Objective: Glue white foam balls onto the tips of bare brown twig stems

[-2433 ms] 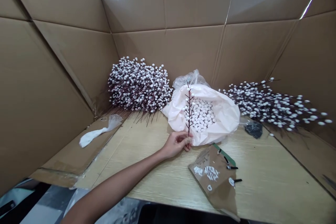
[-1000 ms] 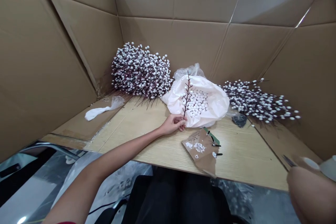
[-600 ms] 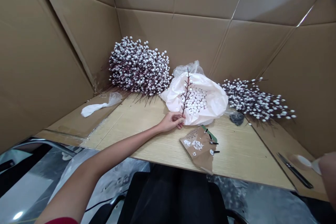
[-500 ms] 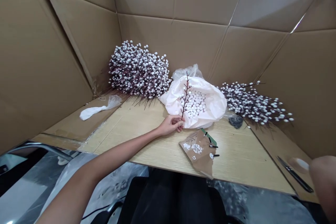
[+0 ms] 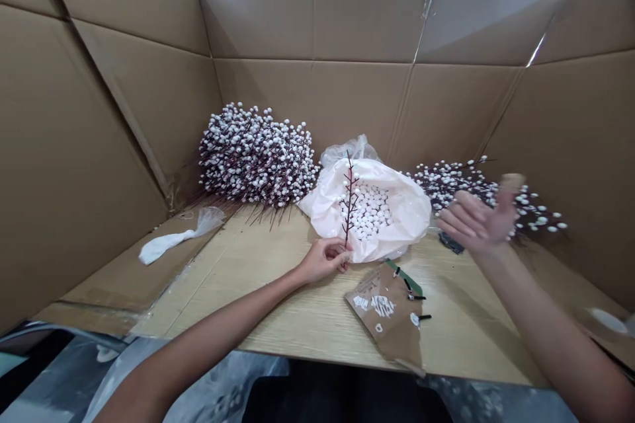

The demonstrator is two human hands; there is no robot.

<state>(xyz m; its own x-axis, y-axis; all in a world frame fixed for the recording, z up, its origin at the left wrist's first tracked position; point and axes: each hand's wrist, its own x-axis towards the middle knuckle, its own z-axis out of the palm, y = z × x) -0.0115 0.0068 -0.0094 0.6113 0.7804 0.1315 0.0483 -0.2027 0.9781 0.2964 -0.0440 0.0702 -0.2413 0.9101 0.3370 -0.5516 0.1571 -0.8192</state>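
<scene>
My left hand (image 5: pixel 325 259) rests on the wooden table (image 5: pixel 278 297) and pinches the base of a thin dark twig (image 5: pixel 348 201), which stands upright with a few white beads on it. Right behind the twig, a pale plastic bag (image 5: pixel 411 208) lies spread, holding loose white beads (image 5: pixel 371 208). My right hand (image 5: pixel 476 218) is raised above the table to the right of the bag, blurred by motion, its fingers stretched out and apart with nothing visible in them.
A dense bundle of beaded twigs (image 5: pixel 255 155) lies at the back left, a looser bundle (image 5: pixel 526 201) at the back right. A brown card (image 5: pixel 389 320) with white glue smears and small clips lies near the table's front edge. Cardboard walls (image 5: pixel 89 145) surround the table.
My right hand has come up from the lower right edge of view to above the table beside the bag. My left hand keeps holding the twig upright in the same spot.
</scene>
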